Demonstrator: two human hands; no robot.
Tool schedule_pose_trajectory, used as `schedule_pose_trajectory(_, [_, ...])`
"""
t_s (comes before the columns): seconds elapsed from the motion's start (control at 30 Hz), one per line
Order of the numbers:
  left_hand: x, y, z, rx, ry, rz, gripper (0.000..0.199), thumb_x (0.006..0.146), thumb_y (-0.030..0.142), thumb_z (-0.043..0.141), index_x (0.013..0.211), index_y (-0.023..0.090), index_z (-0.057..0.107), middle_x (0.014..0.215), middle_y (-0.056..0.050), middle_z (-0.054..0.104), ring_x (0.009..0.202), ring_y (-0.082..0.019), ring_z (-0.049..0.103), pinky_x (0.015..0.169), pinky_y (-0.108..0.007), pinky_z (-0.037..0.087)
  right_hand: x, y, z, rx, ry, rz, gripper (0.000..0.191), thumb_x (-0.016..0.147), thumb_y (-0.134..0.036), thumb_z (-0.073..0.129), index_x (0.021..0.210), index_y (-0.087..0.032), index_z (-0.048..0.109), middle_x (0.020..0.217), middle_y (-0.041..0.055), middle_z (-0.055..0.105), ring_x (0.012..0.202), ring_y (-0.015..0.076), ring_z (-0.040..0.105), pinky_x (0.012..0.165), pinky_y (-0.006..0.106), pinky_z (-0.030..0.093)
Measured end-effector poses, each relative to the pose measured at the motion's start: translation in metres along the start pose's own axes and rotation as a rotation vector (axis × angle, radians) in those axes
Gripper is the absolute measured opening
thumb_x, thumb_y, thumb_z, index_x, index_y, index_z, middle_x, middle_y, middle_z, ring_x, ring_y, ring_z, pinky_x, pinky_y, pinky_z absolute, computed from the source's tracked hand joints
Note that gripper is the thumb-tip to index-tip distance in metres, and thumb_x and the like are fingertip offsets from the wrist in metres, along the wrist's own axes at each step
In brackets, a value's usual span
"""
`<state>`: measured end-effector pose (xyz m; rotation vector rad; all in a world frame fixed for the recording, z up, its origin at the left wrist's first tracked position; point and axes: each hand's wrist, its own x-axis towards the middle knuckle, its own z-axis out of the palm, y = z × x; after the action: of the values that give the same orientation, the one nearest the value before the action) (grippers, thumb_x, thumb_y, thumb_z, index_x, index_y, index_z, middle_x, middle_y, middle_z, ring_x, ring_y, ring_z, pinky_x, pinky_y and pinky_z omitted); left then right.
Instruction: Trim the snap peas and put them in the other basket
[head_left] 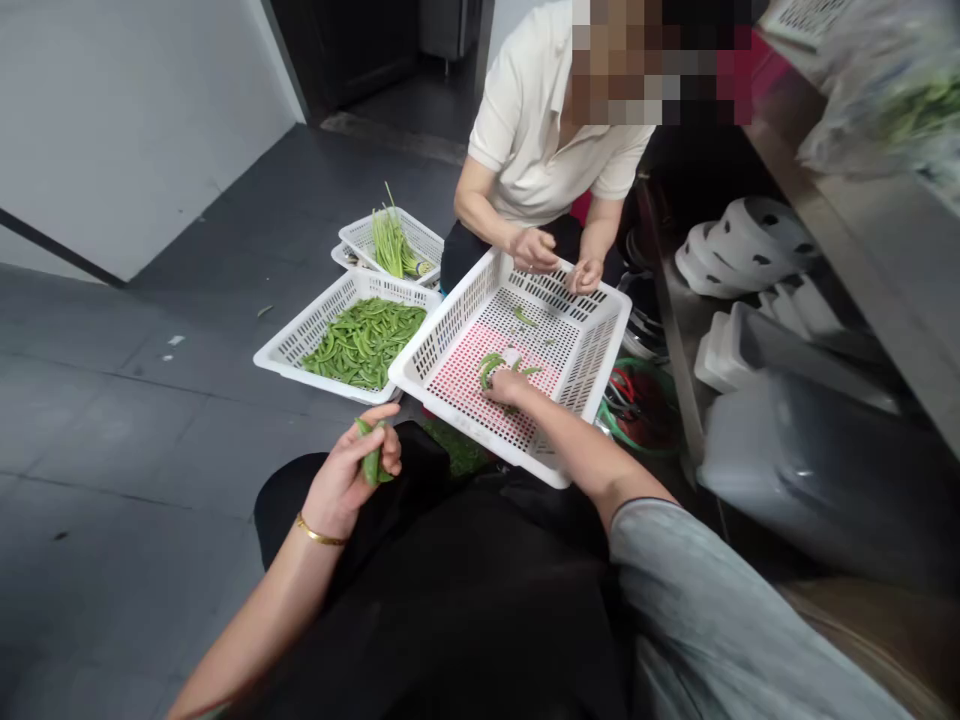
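My left hand is closed around a few green pea pods, above my lap and left of the large white basket. My right hand reaches down into that large white basket, its fingers at several loose green pods; whether it grips one is hard to make out. Beneath the pods, red shows through the holes in the basket's bottom. To the left stands a second white basket with a heap of green pods.
Across the large basket sits a person in a cream shirt, both hands over its far rim. Behind the pod heap, a smaller basket holds long green stems. Metal shelving with white containers stands at right.
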<state>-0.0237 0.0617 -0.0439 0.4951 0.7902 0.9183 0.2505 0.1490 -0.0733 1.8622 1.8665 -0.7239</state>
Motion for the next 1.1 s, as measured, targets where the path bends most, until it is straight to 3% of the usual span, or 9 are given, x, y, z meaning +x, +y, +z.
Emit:
schedule_pose_trajectory(0.13, [-0.004,-0.002,0.0,0.057,-0.013,-0.043,0.033,0.067,0.021,0.075,0.098,0.015,0.067,0.048,0.006,0.045,0.036,-0.003,0.034,0.034,-0.014,0.028,0.002,0.0,0.0,0.072,0.037,-0.03,0.025,0.081,-0.027,0.057,0.094,-0.008,0.067,0.102,0.0168,0.067,0.09,0.0239,0.062,0.075,0.032,0.047])
schedule_pose_trajectory(0.23, [-0.002,-0.005,0.007,0.144,0.112,-0.01,0.023,0.065,0.025,0.077,0.08,0.011,0.068,0.041,0.009,0.037,0.033,-0.001,0.027,0.033,-0.014,0.02,-0.033,-0.004,-0.003,0.144,0.085,-0.135,0.023,0.084,-0.032,0.053,0.084,-0.012,0.064,0.084,0.0078,0.067,0.076,0.0158,0.061,0.067,0.024,0.044])
schedule_pose_trajectory(0.33, [-0.001,-0.015,0.024,0.321,0.178,0.066,0.03,0.063,0.031,0.079,0.083,0.011,0.069,0.048,0.004,0.051,0.035,-0.002,0.032,0.034,-0.016,0.023,-0.083,-0.026,0.005,0.246,0.151,-0.334,0.021,0.084,-0.036,0.056,0.077,-0.017,0.059,0.073,-0.002,0.062,0.066,0.0084,0.055,0.061,0.018,0.038])
schedule_pose_trajectory(0.5, [-0.012,-0.022,0.04,0.471,0.087,0.077,0.03,0.063,0.035,0.078,0.077,0.011,0.068,0.039,0.006,0.044,0.034,-0.004,0.033,0.034,-0.017,0.023,-0.138,-0.058,0.021,0.428,0.309,-0.664,0.017,0.079,-0.029,0.063,0.07,-0.017,0.055,0.065,-0.004,0.055,0.058,0.0075,0.047,0.055,0.019,0.031])
schedule_pose_trajectory(0.63, [-0.028,-0.015,0.034,0.379,-0.084,-0.033,0.026,0.064,0.033,0.077,0.072,0.01,0.067,0.038,0.006,0.043,0.033,-0.003,0.031,0.035,-0.017,0.021,-0.146,-0.059,0.011,0.644,0.397,-0.756,0.012,0.086,-0.028,0.056,0.083,-0.017,0.059,0.069,-0.0018,0.057,0.06,0.0086,0.05,0.059,0.019,0.037])
schedule_pose_trajectory(0.73, [-0.036,-0.014,0.031,0.33,-0.17,-0.078,0.025,0.067,0.031,0.076,0.074,0.009,0.067,0.038,0.006,0.041,0.034,-0.003,0.03,0.035,-0.017,0.021,-0.146,-0.063,0.007,0.604,0.467,-0.843,0.013,0.087,-0.023,0.052,0.077,-0.017,0.057,0.068,-0.0008,0.058,0.061,0.0091,0.051,0.06,0.02,0.038])
schedule_pose_trajectory(0.8, [-0.038,-0.018,0.033,0.27,-0.19,-0.106,0.023,0.068,0.03,0.075,0.073,0.009,0.065,0.038,0.006,0.04,0.033,-0.003,0.03,0.035,-0.016,0.02,-0.145,-0.07,0.012,0.477,0.543,-0.86,0.014,0.087,-0.022,0.051,0.075,-0.017,0.057,0.069,0.0004,0.059,0.062,0.0099,0.052,0.06,0.021,0.038])
schedule_pose_trajectory(0.93, [-0.034,-0.028,0.037,0.067,-0.157,-0.13,0.027,0.068,0.031,0.075,0.064,0.012,0.055,0.039,0.008,0.035,0.033,-0.001,0.026,0.033,-0.014,0.017,-0.145,-0.076,0.024,0.177,0.835,-0.756,0.02,0.088,-0.024,0.045,0.073,-0.016,0.057,0.071,0.0056,0.06,0.062,0.0137,0.052,0.058,0.025,0.037])
schedule_pose_trajectory(1.1, [-0.032,-0.019,0.032,0.076,0.085,0.112,0.026,0.065,0.028,0.076,0.071,0.011,0.057,0.043,0.006,0.044,0.034,-0.002,0.029,0.033,-0.014,0.019,-0.152,-0.039,0.012,0.351,0.958,-0.663,0.018,0.087,-0.022,0.045,0.071,-0.019,0.053,0.068,0.004,0.058,0.061,0.0134,0.051,0.059,0.025,0.04])
